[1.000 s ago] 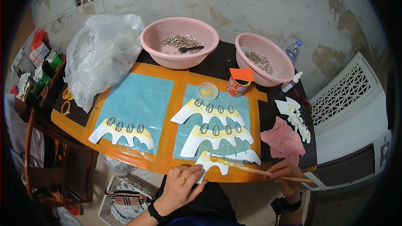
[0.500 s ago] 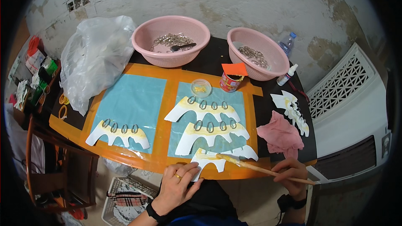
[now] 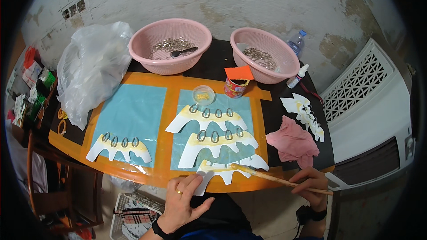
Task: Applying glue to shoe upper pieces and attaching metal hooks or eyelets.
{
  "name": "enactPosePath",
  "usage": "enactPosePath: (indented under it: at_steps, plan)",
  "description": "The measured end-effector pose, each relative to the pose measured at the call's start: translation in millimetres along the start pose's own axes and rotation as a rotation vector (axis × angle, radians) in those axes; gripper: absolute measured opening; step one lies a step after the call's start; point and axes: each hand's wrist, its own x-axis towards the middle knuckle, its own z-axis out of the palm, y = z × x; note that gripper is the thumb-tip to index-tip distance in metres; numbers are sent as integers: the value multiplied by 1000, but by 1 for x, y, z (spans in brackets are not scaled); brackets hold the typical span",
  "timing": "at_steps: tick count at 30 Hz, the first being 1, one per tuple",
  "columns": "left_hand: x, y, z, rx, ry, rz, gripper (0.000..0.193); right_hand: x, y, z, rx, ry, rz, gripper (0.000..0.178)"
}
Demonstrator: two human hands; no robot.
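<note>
My left hand (image 3: pixel 183 198) rests its fingertips on the left end of a white scalloped cut-out (image 3: pixel 208 167) at the table's front edge, thumb spread away. In my right hand (image 3: pixel 311 186) is a long wooden-handled brush (image 3: pixel 271 178); its yellowish tip touches the cut-out's upper edge, which carries a yellow coating. Just beyond, a similar cut-out (image 3: pixel 191 154) and a farther one (image 3: pixel 178 122) each bear several metal oval rings along a yellow-coated edge. Another ringed cut-out (image 3: pixel 94 151) lies on the left blue sheet (image 3: pixel 129 106).
Pink baskets of metal pieces, one left (image 3: pixel 200 40) and one right (image 3: pixel 284 62), stand at the back. Near them are a red can (image 3: pixel 234 90), a small round tub (image 3: pixel 196 98) and a plastic bag (image 3: pixel 89 71). A pink cloth (image 3: pixel 293 142) lies right, by stacked cut-outs (image 3: pixel 302 109).
The view has shifted slightly, so the table appears farther left. My left thumb has moved away from the cut-out's lower end. The brush tip stays at the cut-out's upper edge.
</note>
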Motion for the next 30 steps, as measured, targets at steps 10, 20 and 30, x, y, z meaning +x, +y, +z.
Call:
enactPosePath:
  at_steps: [10, 20, 30]
  plan:
    - [20, 22, 26, 229, -224, 251, 46, -1, 5, -8, 63, 11, 13, 11]
    - [14, 18, 31, 199, -211, 189, 48, -10, 16, -22, 14, 34, 25, 15]
    - [14, 19, 32, 206, -206, 173, 49, -18, 22, -27, -7, 74, 66, 17]
